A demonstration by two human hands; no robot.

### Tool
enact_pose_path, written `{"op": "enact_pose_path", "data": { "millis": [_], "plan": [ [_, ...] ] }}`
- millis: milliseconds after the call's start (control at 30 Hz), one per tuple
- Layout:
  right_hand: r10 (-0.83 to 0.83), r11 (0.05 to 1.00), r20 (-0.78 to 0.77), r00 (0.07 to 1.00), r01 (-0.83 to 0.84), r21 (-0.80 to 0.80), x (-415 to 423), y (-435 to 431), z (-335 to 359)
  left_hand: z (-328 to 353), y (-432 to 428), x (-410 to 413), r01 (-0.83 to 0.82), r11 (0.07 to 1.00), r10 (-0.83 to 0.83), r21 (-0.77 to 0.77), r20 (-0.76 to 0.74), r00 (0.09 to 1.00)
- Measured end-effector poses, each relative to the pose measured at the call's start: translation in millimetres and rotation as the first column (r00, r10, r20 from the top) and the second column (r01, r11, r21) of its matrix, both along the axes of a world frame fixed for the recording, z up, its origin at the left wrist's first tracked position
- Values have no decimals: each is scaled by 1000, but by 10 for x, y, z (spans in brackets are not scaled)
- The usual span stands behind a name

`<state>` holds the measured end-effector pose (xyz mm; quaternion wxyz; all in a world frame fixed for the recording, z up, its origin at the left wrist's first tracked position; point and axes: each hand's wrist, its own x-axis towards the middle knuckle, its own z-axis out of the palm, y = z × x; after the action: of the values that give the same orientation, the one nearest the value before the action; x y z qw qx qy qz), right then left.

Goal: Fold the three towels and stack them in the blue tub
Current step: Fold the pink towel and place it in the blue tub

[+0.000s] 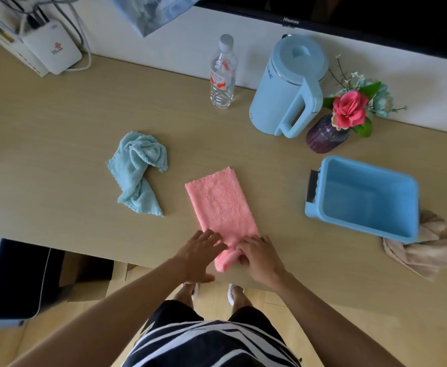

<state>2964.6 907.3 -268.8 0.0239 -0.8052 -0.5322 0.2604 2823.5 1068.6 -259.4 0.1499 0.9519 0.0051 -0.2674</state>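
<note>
The left hand (pixel 199 254) presses flat on the pink towel (pixel 222 202) (a long strip near the table (pixel 58 154) edge), and the right hand (pixel 259 256) pinches its bunched end. An uneven lift could skew the fold.

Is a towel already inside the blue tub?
No, the blue tub shows only its bare floor; the pink towel lies on the table.

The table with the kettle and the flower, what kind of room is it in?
Probably a room in a home, maybe a hotel: a television above the table, with a blue kettle and a vase of flowers on it.
</note>
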Motion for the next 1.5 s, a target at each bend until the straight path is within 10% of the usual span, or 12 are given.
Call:
{"op": "enact_pose_path", "data": {
  "millis": [133, 267, 667, 900, 1200, 1333, 1500],
  "plan": [
    [-125, 991, -280, 952, 110, -72, -19, 152, 243, -23, 16, -60, -167, 975, 185, -144, 121, 975],
    [-245, 966, -561, 791, 247, -74, 15, 141, 398, 24, 33, -56, -482, 763, 578, -432, 120, 807],
    [-530, 795, -584, 614, 599, -91, 467, 280, 417, 136, 375, 241, -729, 331, 829, -599, -185, 528],
    [-584, 736, -529, 616, 677, -25, 578, 556, 298, 36, 483, 355, -759, 309, 841, -572, -207, 499],
    [-644, 692, -428, 634, 721, 26, 664, 768, 95, -62, 507, 492, -810, 356, 890, -465, -97, 446],
    [-589, 729, -216, 779, 627, 274, 574, 669, 32, -28, 441, 442, -714, 676, 729, -181, 306, 613],
    [-337, 884, -37, 941, 330, 331, 360, 550, 13, -144, 354, 404, -287, 956, 288, -57, 358, 888]
  ]
}}
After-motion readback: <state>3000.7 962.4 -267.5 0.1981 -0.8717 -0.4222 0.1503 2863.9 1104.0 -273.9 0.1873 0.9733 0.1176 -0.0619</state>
